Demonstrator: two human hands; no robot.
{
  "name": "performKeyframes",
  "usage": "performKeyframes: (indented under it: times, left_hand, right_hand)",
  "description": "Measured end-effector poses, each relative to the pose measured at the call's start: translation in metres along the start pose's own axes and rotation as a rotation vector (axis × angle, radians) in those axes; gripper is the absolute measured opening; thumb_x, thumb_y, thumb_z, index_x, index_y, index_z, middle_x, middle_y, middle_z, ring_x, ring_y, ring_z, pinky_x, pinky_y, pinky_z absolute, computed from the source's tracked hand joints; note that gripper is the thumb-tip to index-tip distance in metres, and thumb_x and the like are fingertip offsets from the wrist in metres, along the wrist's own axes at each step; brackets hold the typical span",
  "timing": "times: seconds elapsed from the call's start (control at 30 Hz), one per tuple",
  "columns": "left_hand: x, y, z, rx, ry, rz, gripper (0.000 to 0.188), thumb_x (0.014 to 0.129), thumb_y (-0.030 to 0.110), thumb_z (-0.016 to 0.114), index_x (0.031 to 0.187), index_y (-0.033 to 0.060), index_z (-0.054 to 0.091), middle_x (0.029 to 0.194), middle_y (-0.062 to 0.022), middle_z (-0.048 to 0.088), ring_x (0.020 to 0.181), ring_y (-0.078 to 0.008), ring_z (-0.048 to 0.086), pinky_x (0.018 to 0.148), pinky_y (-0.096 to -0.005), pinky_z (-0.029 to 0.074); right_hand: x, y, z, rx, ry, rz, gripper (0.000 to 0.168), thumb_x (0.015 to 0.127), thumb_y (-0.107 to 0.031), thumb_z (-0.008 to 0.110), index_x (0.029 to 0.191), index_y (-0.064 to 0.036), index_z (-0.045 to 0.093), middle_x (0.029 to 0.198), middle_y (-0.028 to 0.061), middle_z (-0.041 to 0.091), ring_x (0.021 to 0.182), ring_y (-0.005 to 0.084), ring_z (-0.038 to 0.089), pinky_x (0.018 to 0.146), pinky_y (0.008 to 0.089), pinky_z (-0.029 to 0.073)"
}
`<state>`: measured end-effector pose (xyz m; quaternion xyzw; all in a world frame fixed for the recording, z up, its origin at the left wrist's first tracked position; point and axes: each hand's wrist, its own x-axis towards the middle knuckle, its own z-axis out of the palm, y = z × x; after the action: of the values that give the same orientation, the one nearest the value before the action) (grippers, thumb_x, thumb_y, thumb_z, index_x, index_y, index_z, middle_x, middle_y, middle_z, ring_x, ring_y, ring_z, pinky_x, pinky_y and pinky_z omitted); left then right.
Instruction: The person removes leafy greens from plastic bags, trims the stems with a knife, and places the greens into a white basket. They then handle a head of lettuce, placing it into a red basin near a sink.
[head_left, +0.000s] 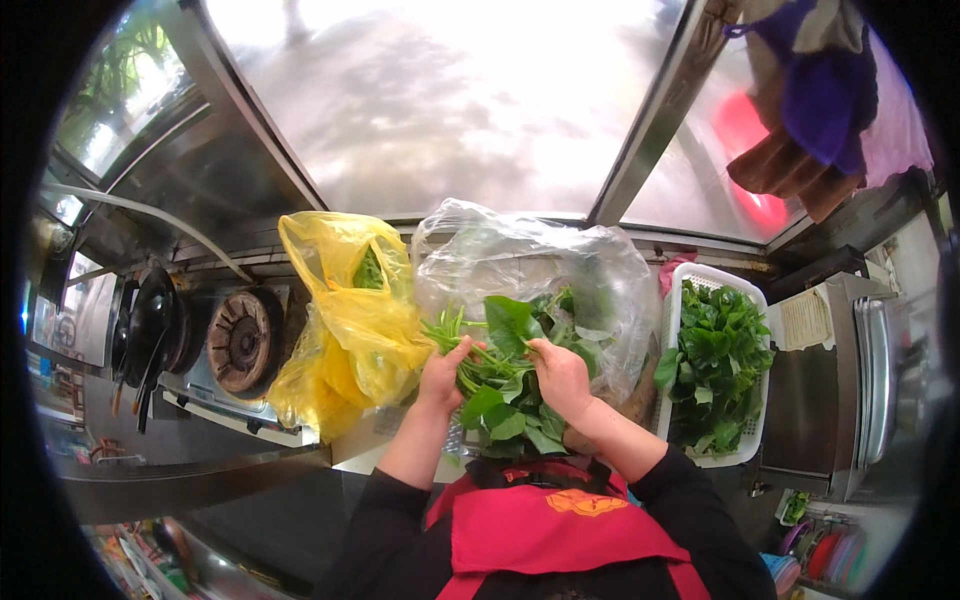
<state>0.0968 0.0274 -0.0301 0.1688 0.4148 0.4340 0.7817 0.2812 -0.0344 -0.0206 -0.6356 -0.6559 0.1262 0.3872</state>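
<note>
My left hand (444, 373) grips a bunch of leafy green stems (491, 367), whose pale cut ends stick out above my thumb. Across from it, my right hand (559, 371) pinches a stem or leaf at the bunch's right side, beside one broad upright leaf (510, 325). More loose leaves hang below and between both hands. Behind them lies a clear plastic bag (480, 262), open towards me, with greens (592, 307) inside. Just left of my left hand slumps a yellow plastic bag (367, 322) with some green leaf showing through its opening.
To the right stands a white plastic basket (759, 420) heaped with leafy greens (716, 360). A round gas burner (244, 341) and black woks (154, 322) are at left. Window glass (450, 112) rises behind the counter. Cloths (825, 105) hang at upper right.
</note>
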Motion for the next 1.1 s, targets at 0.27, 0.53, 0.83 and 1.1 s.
performKeyframes:
  times: [0.27,0.53,0.83,1.1]
  left_hand:
    - [0.013,-0.006,-0.009,0.179,-0.101,-0.064,0.015,0.084,0.01,0.062,0.096,0.0023,0.058,0.081,-0.0021,0.058,0.071,-0.0115,0.055,0.065,-0.0249,0.046]
    - [0.034,-0.006,-0.036,-0.136,-0.173,-0.191,0.018,0.083,0.012,0.062,0.098,0.0041,0.056,0.081,-0.0019,0.058,0.072,-0.0116,0.055,0.067,-0.0246,0.046]
    - [0.021,0.03,-0.028,0.422,-0.192,0.258,0.008,0.073,0.003,0.064,0.078,0.0055,0.059,0.103,-0.0082,0.056,0.091,-0.0138,0.05,0.082,-0.0279,0.036]
    - [-0.002,0.055,-0.015,0.527,-0.175,0.311,0.011,0.077,0.0,0.062,0.087,0.0018,0.057,0.1,-0.0143,0.063,0.104,-0.0222,0.057,0.09,-0.034,0.042]
  right_hand:
    - [0.011,0.004,0.017,0.07,-0.296,-0.339,0.035,0.063,0.001,0.057,0.098,-0.002,0.059,0.085,0.0099,0.064,0.078,0.0268,0.061,0.069,0.0341,0.05]
    - [0.04,0.004,0.016,0.085,-0.314,-0.445,0.038,0.062,0.0,0.055,0.1,-0.003,0.06,0.094,0.0077,0.065,0.084,0.0241,0.061,0.073,0.0325,0.051]
    - [0.066,0.105,0.01,0.624,-0.35,0.302,0.038,0.088,-0.035,0.053,0.11,-0.004,0.057,0.107,0.0134,0.058,0.101,0.0273,0.054,0.087,0.0344,0.043]
    - [0.077,0.205,0.006,-0.625,-0.402,0.219,0.065,0.069,-0.02,0.072,0.123,-0.002,0.04,0.124,0.0191,0.045,0.115,0.0334,0.044,0.095,0.0399,0.038]
